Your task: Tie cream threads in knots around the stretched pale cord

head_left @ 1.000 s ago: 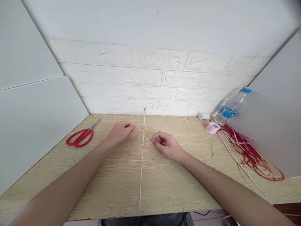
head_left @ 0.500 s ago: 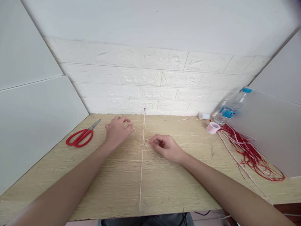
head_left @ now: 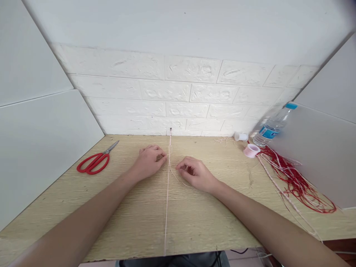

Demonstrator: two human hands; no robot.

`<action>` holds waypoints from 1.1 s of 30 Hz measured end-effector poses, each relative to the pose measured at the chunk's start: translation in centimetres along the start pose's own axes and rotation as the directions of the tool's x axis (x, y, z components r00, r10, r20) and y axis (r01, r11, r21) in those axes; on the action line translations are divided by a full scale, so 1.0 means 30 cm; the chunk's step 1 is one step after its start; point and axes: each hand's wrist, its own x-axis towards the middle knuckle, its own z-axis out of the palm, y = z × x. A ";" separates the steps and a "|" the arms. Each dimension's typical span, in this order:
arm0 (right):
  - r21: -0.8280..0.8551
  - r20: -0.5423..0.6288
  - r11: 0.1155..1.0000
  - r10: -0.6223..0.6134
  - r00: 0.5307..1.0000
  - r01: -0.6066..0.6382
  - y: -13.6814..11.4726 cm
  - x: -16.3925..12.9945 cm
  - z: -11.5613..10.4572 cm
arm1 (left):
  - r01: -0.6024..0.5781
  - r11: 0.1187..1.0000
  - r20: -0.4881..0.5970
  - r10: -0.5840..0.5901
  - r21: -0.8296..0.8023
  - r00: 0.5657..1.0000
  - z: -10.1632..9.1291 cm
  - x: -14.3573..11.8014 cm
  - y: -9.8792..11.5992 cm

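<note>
A pale pink cord [head_left: 167, 207] runs taut from a small hook [head_left: 170, 129] low on the wall down to the table's front edge. Just left of it, my left hand [head_left: 150, 160] pinches a thin light thread close to the cord. On the other side, my right hand [head_left: 197, 173] has thumb and index finger pressed together on a thin thread [head_left: 178, 179] that loops from the cord and trails under the hand. Near its top the cord shows a short knotted stretch and a small loose loop.
Red-handled scissors [head_left: 94, 163] lie at the left. Toward the right are a pink thread spool [head_left: 251, 151], a white spool [head_left: 241, 137], a water bottle [head_left: 269, 129] and a heap of red cords [head_left: 299, 185]. White panels [head_left: 50, 148] stand at both sides.
My left hand has moved right and slightly toward me, up to the cord, its fingers closing on the thread. My right hand has stayed nearly still.
</note>
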 end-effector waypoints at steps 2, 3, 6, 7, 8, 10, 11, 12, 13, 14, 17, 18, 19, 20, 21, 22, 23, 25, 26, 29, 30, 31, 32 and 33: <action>-0.043 -0.020 0.998 -0.040 0.999 0.040 0.002 0.003 0.000 | 0.001 1.000 -0.011 -0.002 -0.028 1.000 -0.009 0.002 0.008; -0.059 -0.026 0.997 -0.057 0.998 0.055 0.004 0.004 0.000 | 0.003 0.999 -0.020 -0.004 -0.041 1.000 -0.014 0.003 0.011; -0.086 -0.031 0.993 -0.087 0.996 0.084 0.011 0.005 0.001 | 0.014 0.997 -0.032 -0.016 -0.081 0.999 -0.026 0.005 0.015; -0.090 -0.029 0.992 -0.088 0.996 0.085 0.013 0.005 0.002 | 0.014 0.996 -0.026 -0.016 -0.093 1.000 -0.028 0.005 0.014; -0.094 -0.027 0.992 -0.085 0.996 0.082 0.015 0.004 0.003 | 0.013 0.995 -0.020 -0.015 -0.101 1.000 -0.029 0.005 0.014; -0.101 -0.020 0.992 -0.073 0.997 0.071 0.020 0.003 0.004 | 0.010 0.995 -0.006 -0.011 -0.095 1.000 -0.032 0.004 0.013; -0.105 -0.017 0.992 -0.068 0.998 0.066 0.023 0.003 0.005 | 0.008 0.997 0.000 -0.008 -0.081 1.000 -0.033 0.003 0.013; -0.109 -0.015 0.992 -0.064 0.998 0.062 0.025 0.003 0.006 | 0.001 0.998 0.007 0.000 -0.061 1.000 -0.035 0.002 0.013; -0.112 -0.013 0.992 -0.063 0.998 0.061 0.027 0.003 0.006 | -0.009 0.999 0.016 0.010 -0.039 1.000 -0.036 0.001 0.013; -0.115 -0.012 0.991 -0.062 0.998 0.061 0.030 0.003 0.007 | -0.022 1.000 0.028 0.022 -0.017 0.999 -0.037 0.000 0.012; -0.128 -0.005 0.990 -0.061 0.998 0.060 0.034 0.003 0.007 | -0.040 0.999 0.051 0.039 0.016 0.998 -0.034 0.000 0.007; -0.134 0.000 0.989 -0.058 0.998 0.057 0.034 0.003 0.007 | -0.035 0.999 0.049 0.035 0.012 0.998 -0.032 0.001 0.004; -0.144 0.004 0.988 -0.054 0.999 0.054 0.034 0.002 0.007 | -0.032 0.999 0.045 0.032 0.002 0.998 -0.029 0.002 0.001; -0.159 0.010 0.986 -0.050 0.999 0.051 0.034 0.002 0.007 | -0.036 0.999 0.038 0.036 -0.007 0.999 -0.027 0.003 -0.002; -0.180 0.019 0.982 -0.050 0.999 0.052 0.034 0.002 0.007 | -0.047 0.999 0.030 0.048 -0.012 0.998 -0.024 0.004 -0.004; -0.205 0.029 0.977 -0.053 0.998 0.058 0.033 0.002 0.008 | -0.065 0.998 0.021 0.065 -0.009 0.998 -0.022 0.004 -0.005; -0.231 0.040 0.970 -0.060 0.997 0.068 0.034 0.002 0.008 | -0.087 0.996 0.011 0.087 0.001 0.996 -0.020 0.004 -0.005; -0.277 0.069 0.956 -0.081 0.994 0.097 0.035 0.003 0.010 | -0.129 0.991 -0.004 0.129 0.031 0.992 -0.017 0.003 0.000; -0.294 0.087 0.949 -0.090 0.992 0.112 0.037 0.004 0.010 | -0.147 0.988 -0.007 0.147 0.048 0.989 -0.016 0.002 0.004; -0.338 0.143 0.931 -0.093 0.985 0.137 0.041 0.007 0.010 | -0.181 0.980 0.001 0.182 0.088 0.983 -0.014 -0.002 0.019; -0.352 0.160 0.926 -0.087 0.983 0.139 0.041 0.008 0.010 | -0.186 0.978 0.004 0.187 0.094 0.982 -0.013 -0.003 0.023; -0.366 0.173 0.920 -0.081 0.982 0.140 0.041 0.009 0.010 | -0.189 0.977 0.007 0.189 0.099 0.982 -0.012 -0.004 0.026; -0.378 0.183 0.915 -0.075 0.980 0.141 0.040 0.010 0.010 | -0.188 0.977 0.009 0.188 0.103 0.982 -0.012 -0.005 0.027; -0.390 0.193 0.910 -0.070 0.979 0.142 0.038 0.011 0.010 | -0.187 0.977 0.013 0.187 0.103 0.982 -0.011 -0.005 0.029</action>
